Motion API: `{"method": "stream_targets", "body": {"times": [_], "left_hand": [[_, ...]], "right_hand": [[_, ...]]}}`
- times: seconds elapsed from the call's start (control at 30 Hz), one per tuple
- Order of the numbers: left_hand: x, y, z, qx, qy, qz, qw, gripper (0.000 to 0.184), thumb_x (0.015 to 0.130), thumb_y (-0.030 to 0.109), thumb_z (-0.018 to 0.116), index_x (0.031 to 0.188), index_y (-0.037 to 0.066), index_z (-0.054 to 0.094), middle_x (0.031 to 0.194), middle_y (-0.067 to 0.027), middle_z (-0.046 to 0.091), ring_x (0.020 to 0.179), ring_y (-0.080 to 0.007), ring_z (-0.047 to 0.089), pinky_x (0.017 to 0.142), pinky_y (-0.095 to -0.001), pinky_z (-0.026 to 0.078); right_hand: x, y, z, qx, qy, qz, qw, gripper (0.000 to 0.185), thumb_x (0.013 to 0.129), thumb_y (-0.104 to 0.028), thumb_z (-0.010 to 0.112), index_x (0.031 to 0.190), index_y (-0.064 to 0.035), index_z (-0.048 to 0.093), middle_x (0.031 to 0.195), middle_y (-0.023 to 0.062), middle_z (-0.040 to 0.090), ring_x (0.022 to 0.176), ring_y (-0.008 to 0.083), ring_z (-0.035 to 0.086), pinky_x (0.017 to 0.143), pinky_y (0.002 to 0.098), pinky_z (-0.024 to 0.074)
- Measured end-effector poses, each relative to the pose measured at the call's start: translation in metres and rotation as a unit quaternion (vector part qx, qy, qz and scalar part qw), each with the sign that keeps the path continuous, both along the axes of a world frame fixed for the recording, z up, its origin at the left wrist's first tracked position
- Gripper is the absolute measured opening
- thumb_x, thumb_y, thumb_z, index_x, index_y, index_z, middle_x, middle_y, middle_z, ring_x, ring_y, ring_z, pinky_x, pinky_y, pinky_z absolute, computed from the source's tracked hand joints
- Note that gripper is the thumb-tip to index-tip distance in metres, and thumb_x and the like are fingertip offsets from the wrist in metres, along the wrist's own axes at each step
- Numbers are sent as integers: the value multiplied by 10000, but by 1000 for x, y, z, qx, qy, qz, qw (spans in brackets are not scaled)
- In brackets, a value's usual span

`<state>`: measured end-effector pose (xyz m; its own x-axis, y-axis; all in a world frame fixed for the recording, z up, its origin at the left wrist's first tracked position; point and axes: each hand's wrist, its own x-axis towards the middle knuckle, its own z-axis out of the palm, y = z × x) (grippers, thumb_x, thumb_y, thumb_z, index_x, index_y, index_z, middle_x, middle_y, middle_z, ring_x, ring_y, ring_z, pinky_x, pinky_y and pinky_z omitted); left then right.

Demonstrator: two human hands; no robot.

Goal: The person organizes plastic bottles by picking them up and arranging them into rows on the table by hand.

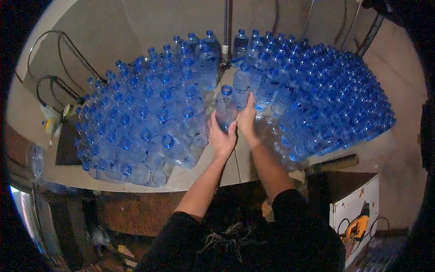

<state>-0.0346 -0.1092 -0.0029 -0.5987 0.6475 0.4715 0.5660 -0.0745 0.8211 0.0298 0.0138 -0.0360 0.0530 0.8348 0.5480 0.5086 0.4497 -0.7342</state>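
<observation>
A clear plastic bottle (225,108) with a blue neck stands upright in the gap between two groups of bottles. My left hand (222,138) is cupped round its lower part, fingers on its left side and thumb on its right. Just to the right is my right hand (246,119), fingers stretched forward alongside that bottle. Its fingertips reach the base of a second bottle (241,85) behind; whether they press on either bottle I cannot tell.
Dense rows of similar bottles fill the left (145,113) and right (326,95) of the pale table (232,165). A dark post (227,31) rises at the back. Black cables loop at the left. An orange tool (358,228) lies on a white box, lower right.
</observation>
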Motion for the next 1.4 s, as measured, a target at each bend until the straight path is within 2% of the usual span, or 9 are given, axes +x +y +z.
{"method": "stream_targets", "body": {"times": [0.43,0.53,0.73,0.93,1.03,1.13,1.17,1.27,1.4], "left_hand": [[1,-2,5,-10,16,14,1000,798,778,377,736,1357,-60,404,1258,-314,514,1144,-461,519,985,-472,416],[0,-1,3,-13,7,4,1000,808,785,397,723,1363,-65,398,1274,-327,502,1163,-470,505,1002,-474,403],[1,2,-1,12,37,20,999,767,800,368,704,1377,-20,381,1248,-306,508,1145,-473,504,960,-493,418],[6,2,8,0,-50,13,999,749,777,315,732,1366,-21,414,1276,-268,524,1175,-423,516,983,-452,416],[8,28,0,6,-26,16,1000,727,746,293,760,1351,10,472,1253,-252,567,1134,-405,559,946,-445,447],[5,62,13,-78,-8,-27,997,713,706,294,799,1328,73,532,1160,-243,631,1046,-402,613,878,-455,482],[4,71,21,-124,-6,-14,992,712,675,325,826,1309,131,566,1034,-218,682,959,-401,646,826,-471,497],[0,90,17,-134,15,0,991,725,663,348,836,1316,183,567,1013,-204,690,936,-396,653,817,-475,497],[-1,93,12,-161,26,3,987,745,661,397,836,1324,198,561,1037,-198,689,941,-389,657,826,-467,500]], "right_hand": [[4,-1,4,40,-37,0,998,908,720,-200,798,1424,22,269,1232,313,532,1075,480,559,890,485,470],[3,-3,9,-26,-23,8,999,896,736,-204,787,1426,24,264,1220,318,538,1080,487,552,902,486,466],[4,-9,19,-8,5,27,1000,866,767,-215,765,1426,28,260,1145,324,581,1047,486,575,888,492,467],[13,-25,28,-54,-35,-5,998,885,782,-311,756,1434,25,259,1148,320,589,1031,482,594,879,484,483],[38,-64,31,-66,53,8,996,810,741,-272,785,1366,25,365,1242,288,553,1111,445,566,938,449,462],[67,-96,47,-164,-54,-46,984,797,738,-280,793,1350,23,381,1225,273,568,1096,425,583,923,431,475],[73,-94,41,-154,-56,-42,986,815,728,-273,803,1355,20,374,1211,257,581,1085,405,596,908,415,485],[83,-91,35,-166,-13,2,986,838,713,-247,817,1360,30,362,1185,259,585,1072,405,599,902,418,487],[88,-87,24,-31,-65,0,997,839,708,-212,821,1360,39,356,1158,257,590,1023,408,607,885,427,491]]}}
